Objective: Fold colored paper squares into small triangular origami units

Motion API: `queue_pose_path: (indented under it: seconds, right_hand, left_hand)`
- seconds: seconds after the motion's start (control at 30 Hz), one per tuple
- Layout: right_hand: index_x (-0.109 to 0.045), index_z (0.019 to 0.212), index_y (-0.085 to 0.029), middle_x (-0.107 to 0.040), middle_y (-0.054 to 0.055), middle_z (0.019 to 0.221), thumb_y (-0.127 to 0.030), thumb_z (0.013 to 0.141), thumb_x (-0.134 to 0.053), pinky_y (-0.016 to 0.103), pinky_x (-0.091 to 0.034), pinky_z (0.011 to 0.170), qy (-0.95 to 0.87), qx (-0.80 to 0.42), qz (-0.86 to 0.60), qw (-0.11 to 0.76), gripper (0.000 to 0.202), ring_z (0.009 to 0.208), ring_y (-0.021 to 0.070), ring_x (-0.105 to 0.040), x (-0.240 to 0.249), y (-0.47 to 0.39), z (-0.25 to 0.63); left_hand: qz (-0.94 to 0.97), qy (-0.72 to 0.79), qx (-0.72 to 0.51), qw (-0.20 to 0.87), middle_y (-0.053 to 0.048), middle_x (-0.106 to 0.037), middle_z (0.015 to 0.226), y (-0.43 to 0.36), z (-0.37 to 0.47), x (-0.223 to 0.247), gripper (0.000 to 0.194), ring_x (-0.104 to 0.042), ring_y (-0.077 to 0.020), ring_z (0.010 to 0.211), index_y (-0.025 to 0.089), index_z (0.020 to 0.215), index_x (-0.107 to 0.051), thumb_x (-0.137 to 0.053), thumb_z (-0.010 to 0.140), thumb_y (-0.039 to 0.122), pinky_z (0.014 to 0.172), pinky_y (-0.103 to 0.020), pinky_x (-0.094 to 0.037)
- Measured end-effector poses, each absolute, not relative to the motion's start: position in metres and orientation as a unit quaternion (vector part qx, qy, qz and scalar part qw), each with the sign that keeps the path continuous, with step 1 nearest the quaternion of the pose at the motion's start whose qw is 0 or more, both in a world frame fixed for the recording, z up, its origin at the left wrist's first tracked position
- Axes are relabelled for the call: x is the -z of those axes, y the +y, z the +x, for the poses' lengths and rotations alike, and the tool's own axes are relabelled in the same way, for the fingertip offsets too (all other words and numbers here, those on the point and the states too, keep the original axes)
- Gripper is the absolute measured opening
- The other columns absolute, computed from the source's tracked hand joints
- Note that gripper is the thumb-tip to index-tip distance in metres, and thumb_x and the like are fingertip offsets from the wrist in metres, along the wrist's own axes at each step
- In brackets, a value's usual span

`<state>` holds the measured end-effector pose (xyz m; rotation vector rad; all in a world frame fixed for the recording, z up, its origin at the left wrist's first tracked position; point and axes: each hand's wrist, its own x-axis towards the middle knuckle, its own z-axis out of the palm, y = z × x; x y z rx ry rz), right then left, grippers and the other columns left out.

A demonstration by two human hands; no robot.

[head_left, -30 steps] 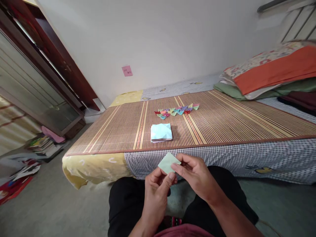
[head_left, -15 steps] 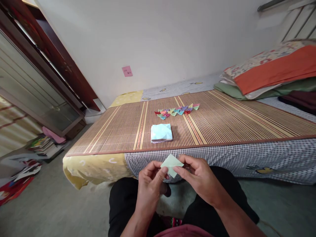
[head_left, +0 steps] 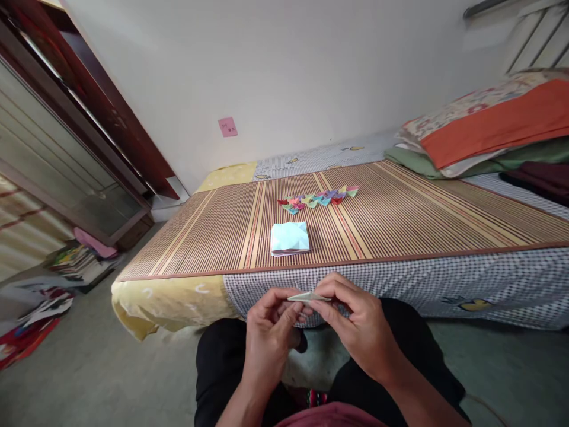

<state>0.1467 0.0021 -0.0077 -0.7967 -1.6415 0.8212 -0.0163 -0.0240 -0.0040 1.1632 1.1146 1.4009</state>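
Note:
A small pale green folded paper (head_left: pixel 308 297) is held between my two hands above my lap, seen nearly edge-on. My left hand (head_left: pixel 269 329) pinches its left end with thumb and fingers. The right end is pinched by my right hand (head_left: pixel 355 323). Beyond my hands, a stack of light blue paper sheets (head_left: pixel 290 238) lies near the front edge of the striped mat (head_left: pixel 213 237). Behind the stack, several small colourful folded paper pieces (head_left: pixel 324 198) are clustered in a row.
The mat covers a bed with a checked sheet (head_left: pixel 400 281) hanging over its front. Folded bedding with an orange pillow (head_left: pixel 498 124) lies at the right. Books (head_left: pixel 73 261) are on the floor at the left. A pink note (head_left: pixel 228 127) is on the wall.
The green paper, previously seen as a flat diamond facing the camera, now shows as a thin, narrow shape. Both hands still hold it, with the right fingers lifted slightly.

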Motion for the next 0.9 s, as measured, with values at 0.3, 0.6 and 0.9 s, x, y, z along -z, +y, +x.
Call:
queue_pose_path:
  seconds: [0.3,0.6,0.9]
  right_hand:
    - [-0.079,0.106,-0.029,-0.068,-0.001,0.093,-0.017,0.096,-0.068,0.020,-0.054,0.068,-0.655,-0.392,-0.334,0.553,0.019,0.075,0.0120,-0.065,0.006,-0.010,0.151]
    - [-0.081,0.104,-0.030,-0.073,0.002,0.098,-0.015,0.096,-0.066,0.025,-0.057,0.080,-0.669,-0.358,-0.319,0.568,0.023,0.090,0.0175,-0.072,0.006,-0.011,0.148]
    - [-0.078,0.098,-0.027,-0.072,0.004,0.101,-0.018,0.096,-0.069,0.027,-0.058,0.082,-0.673,-0.349,-0.320,0.567,0.013,0.096,0.0193,-0.072,0.009,-0.012,0.148]
  left_hand:
    - [0.583,0.418,-0.617,0.323,-0.008,-0.075,0.110,-0.030,-0.028,0.014,0.012,-0.070,-0.0210,0.103,0.024,0.092,-0.079,-0.070,0.093,0.016,0.082,-0.028,-0.057]
    - [0.552,0.455,-0.596,0.365,-0.005,-0.068,0.093,-0.035,-0.022,0.000,0.011,-0.067,-0.0176,0.082,0.026,0.096,-0.082,-0.074,0.090,0.021,0.066,-0.023,-0.054]
    - [0.549,0.461,-0.588,0.375,-0.006,-0.073,0.091,-0.038,-0.019,-0.006,0.010,-0.064,-0.0130,0.063,0.024,0.085,-0.083,-0.075,0.090,0.023,0.053,-0.020,-0.051]
